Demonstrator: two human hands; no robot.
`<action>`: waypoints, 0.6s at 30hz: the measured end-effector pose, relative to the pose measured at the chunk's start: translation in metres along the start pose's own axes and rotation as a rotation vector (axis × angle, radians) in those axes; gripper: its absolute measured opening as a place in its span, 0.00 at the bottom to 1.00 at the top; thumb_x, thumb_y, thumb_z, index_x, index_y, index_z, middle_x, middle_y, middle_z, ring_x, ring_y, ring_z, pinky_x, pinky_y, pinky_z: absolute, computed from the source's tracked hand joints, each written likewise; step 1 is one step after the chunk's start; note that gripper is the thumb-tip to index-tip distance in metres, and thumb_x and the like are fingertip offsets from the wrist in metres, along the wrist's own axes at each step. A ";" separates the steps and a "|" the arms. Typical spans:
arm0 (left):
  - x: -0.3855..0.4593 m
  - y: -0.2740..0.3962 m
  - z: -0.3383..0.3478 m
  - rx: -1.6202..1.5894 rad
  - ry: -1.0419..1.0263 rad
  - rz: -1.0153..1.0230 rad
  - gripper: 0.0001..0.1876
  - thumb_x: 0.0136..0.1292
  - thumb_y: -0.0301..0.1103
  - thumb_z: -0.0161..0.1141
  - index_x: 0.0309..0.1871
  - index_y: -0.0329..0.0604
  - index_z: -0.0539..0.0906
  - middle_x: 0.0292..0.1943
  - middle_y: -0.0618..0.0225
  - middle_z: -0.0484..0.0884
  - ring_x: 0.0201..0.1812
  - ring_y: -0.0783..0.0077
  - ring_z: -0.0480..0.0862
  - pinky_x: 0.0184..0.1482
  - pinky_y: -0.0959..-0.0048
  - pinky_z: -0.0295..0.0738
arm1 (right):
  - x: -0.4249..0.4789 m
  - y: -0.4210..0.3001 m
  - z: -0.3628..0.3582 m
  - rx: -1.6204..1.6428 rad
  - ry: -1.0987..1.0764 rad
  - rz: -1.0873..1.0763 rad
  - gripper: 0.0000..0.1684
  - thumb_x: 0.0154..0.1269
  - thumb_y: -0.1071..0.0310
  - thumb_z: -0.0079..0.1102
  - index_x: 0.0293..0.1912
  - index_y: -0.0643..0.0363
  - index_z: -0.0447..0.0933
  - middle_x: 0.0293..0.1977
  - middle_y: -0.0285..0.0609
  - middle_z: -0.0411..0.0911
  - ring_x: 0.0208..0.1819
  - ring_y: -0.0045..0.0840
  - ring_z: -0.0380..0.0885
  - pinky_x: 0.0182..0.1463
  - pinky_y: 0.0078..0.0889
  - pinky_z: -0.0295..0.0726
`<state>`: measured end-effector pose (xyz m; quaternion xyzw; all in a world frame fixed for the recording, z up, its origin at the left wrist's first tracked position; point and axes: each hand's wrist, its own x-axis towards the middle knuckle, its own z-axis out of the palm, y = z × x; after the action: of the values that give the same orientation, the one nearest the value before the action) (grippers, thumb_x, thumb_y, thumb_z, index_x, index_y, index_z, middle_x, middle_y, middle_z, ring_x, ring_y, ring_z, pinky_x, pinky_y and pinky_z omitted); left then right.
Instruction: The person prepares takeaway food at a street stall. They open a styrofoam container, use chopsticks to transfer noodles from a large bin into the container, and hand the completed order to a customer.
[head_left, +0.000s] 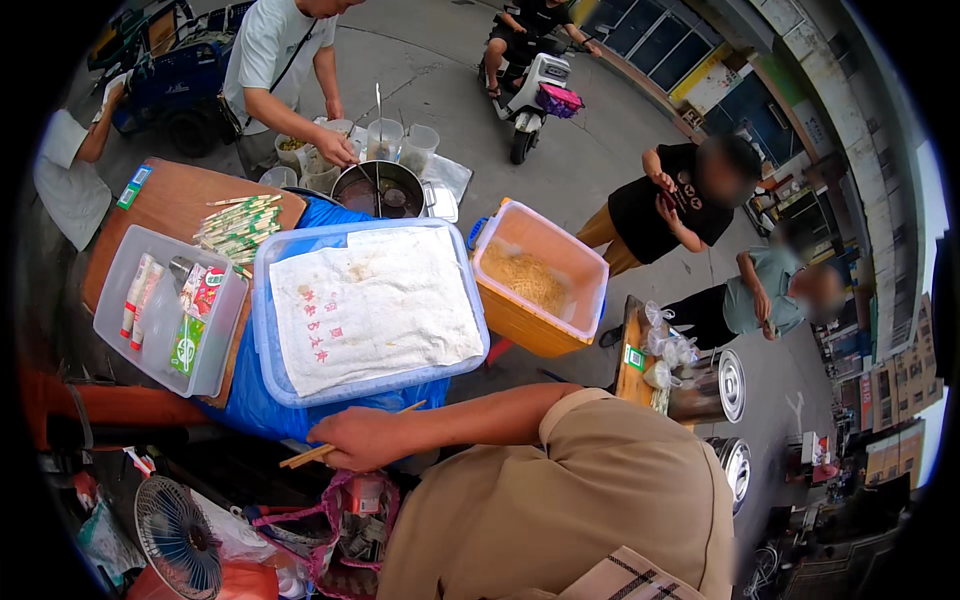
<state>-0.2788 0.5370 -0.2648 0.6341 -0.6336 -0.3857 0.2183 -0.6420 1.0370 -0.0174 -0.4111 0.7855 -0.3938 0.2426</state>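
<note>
My right hand (358, 439) grips a pair of wooden chopsticks (309, 454) at the near edge of the stall. My right arm reaches leftward across my tan shirt. My left hand is out of view. Just beyond the right hand lies a wide plastic tub (264, 360) with a translucent rim. A white towel (379, 300) with red printed characters is spread over the tub. Blue plastic sheeting (251, 394) shows beneath it. To the right stands an orange plastic box (525, 330) with yellowish noodles (521, 277) inside.
Left, a clear bin (157, 349) holds drink cartons; wrapped chopsticks (244, 225) lie on a wooden board (184, 184). A person (277, 67) reaches over a divided pot (379, 191). Steel containers (694, 394) stand right. Other people and a scooter (536, 90) are beyond. A fan (178, 536) stands below left.
</note>
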 end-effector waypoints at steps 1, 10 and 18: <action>-0.013 0.013 -0.009 -0.071 0.016 -0.002 0.27 0.74 0.50 0.55 0.64 0.37 0.79 0.60 0.47 0.82 0.57 0.47 0.84 0.59 0.51 0.80 | -0.017 0.017 -0.027 0.024 0.066 0.003 0.19 0.69 0.58 0.57 0.48 0.65 0.80 0.38 0.61 0.83 0.43 0.56 0.82 0.47 0.56 0.79; -0.136 0.190 -0.260 -0.810 0.201 -0.055 0.27 0.76 0.49 0.55 0.68 0.38 0.78 0.63 0.49 0.81 0.60 0.51 0.84 0.60 0.52 0.80 | -0.192 0.182 -0.247 0.392 0.831 0.306 0.24 0.85 0.54 0.45 0.51 0.65 0.80 0.36 0.37 0.80 0.35 0.19 0.77 0.41 0.24 0.78; -0.385 0.315 0.036 -0.614 -0.723 -0.019 0.29 0.75 0.38 0.62 0.73 0.36 0.69 0.63 0.58 0.80 0.61 0.60 0.83 0.63 0.57 0.80 | -0.287 0.332 -0.318 0.135 1.091 0.632 0.29 0.84 0.47 0.43 0.39 0.64 0.77 0.20 0.37 0.73 0.23 0.23 0.76 0.33 0.29 0.79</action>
<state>-0.4674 0.8870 0.0368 0.3711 -0.5198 -0.7532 0.1576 -0.8611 1.5275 -0.0902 0.1167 0.8530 -0.5048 -0.0626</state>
